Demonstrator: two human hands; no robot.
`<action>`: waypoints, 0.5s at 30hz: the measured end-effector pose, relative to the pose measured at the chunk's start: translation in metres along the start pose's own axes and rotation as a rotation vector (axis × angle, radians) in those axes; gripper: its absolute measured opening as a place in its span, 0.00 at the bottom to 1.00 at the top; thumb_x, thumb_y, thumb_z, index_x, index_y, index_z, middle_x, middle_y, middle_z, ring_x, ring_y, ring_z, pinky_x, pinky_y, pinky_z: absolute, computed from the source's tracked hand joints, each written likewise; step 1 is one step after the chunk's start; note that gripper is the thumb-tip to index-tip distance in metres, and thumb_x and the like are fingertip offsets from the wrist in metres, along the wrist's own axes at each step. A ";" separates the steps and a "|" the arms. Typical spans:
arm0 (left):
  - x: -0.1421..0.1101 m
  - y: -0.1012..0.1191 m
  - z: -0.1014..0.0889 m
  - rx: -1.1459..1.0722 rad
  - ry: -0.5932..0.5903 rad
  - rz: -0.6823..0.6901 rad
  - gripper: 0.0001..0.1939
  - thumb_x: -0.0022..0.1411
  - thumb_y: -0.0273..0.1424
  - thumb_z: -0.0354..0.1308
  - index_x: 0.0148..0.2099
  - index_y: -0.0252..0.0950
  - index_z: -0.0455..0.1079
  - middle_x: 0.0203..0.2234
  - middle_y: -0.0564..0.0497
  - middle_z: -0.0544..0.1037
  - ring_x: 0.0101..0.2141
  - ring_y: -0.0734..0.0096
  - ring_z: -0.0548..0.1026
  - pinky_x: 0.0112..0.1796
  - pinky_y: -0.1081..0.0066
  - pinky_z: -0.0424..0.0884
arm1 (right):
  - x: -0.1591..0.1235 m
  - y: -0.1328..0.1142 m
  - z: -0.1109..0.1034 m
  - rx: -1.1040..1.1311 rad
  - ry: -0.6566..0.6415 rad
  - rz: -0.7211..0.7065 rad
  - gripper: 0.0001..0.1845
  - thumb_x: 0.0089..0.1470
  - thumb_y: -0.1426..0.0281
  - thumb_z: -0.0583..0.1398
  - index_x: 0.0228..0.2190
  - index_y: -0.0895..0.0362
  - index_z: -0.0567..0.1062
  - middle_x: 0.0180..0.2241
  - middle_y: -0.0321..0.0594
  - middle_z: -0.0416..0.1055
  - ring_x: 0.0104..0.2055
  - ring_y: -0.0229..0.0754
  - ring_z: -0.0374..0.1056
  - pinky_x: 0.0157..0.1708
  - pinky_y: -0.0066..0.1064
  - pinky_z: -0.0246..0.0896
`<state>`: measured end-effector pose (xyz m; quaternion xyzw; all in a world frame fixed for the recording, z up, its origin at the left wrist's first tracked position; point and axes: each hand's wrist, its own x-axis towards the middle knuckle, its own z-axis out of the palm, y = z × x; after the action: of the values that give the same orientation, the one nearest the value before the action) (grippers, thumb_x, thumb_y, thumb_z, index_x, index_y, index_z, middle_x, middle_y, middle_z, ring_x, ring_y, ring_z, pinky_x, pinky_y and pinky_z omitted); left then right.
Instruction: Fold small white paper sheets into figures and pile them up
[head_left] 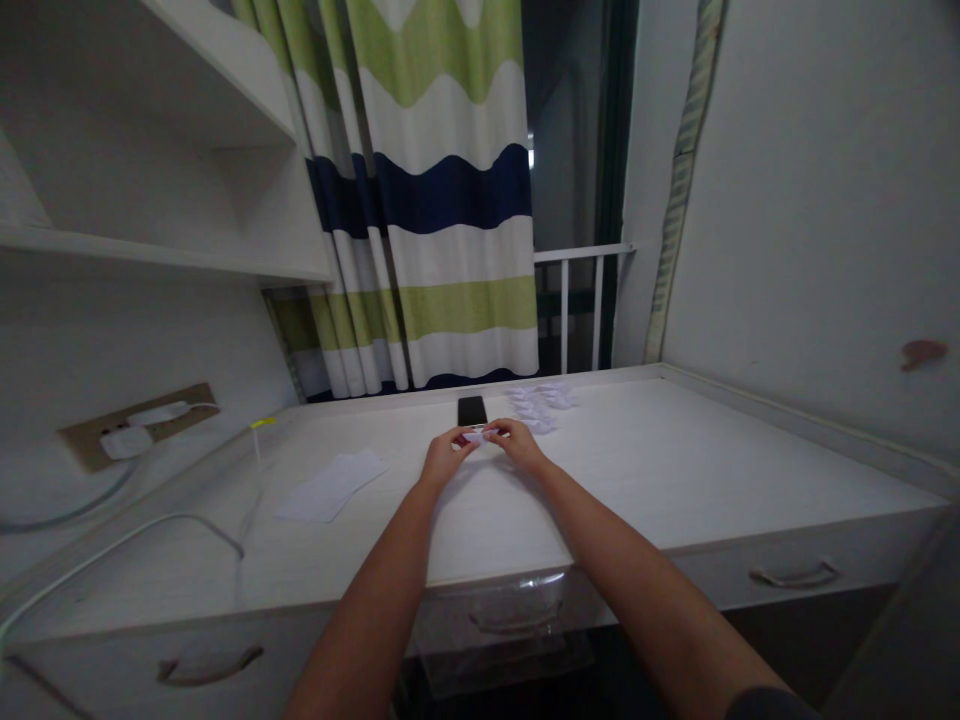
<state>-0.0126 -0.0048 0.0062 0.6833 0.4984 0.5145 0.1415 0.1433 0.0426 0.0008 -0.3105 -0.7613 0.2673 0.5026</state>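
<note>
A small piece of folded white paper (pixel 475 437) is held between my two hands, just above the white desk. My left hand (pixel 448 453) pinches its left end with thumb and fingers. At the other end, my right hand (pixel 517 443) grips it the same way. Right behind the hands lies a black phone (pixel 472 410), flat on the desk. Several folded white paper pieces (pixel 534 408) sit in rows beyond my right hand. To the left rests a loose stack of white paper sheets (pixel 334 486). The exact folds of the held piece are too small to make out.
The white desk (pixel 675 450) has drawers along its front and a raised edge at the back. A cable (pixel 172 517) runs along the left side below a wall socket with plugs (pixel 127 440). A striped curtain (pixel 457 200) hangs behind, and a shelf (pixel 150 250) juts out upper left.
</note>
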 end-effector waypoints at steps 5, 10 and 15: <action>0.002 -0.002 0.001 -0.008 0.002 -0.017 0.11 0.43 0.33 0.59 0.31 0.35 0.72 0.23 0.51 0.74 0.26 0.71 0.69 0.31 0.73 0.64 | 0.001 0.006 0.002 -0.051 0.025 -0.032 0.07 0.42 0.70 0.59 0.27 0.57 0.75 0.27 0.39 0.70 0.30 0.37 0.62 0.33 0.28 0.56; 0.002 0.002 0.001 -0.003 -0.004 -0.043 0.10 0.43 0.31 0.58 0.30 0.32 0.72 0.23 0.51 0.74 0.27 0.71 0.69 0.32 0.72 0.64 | 0.000 0.005 0.004 -0.062 0.044 -0.058 0.06 0.42 0.72 0.59 0.27 0.58 0.75 0.27 0.39 0.69 0.29 0.36 0.62 0.32 0.28 0.57; 0.003 0.004 0.000 -0.023 0.024 -0.048 0.07 0.43 0.31 0.58 0.27 0.33 0.71 0.23 0.51 0.74 0.27 0.71 0.70 0.32 0.72 0.64 | -0.001 -0.002 0.002 -0.086 0.047 -0.038 0.05 0.43 0.72 0.59 0.26 0.59 0.75 0.26 0.39 0.69 0.28 0.36 0.62 0.30 0.27 0.57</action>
<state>-0.0109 -0.0044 0.0102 0.6633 0.5104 0.5247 0.1559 0.1407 0.0403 0.0012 -0.3233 -0.7659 0.2172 0.5116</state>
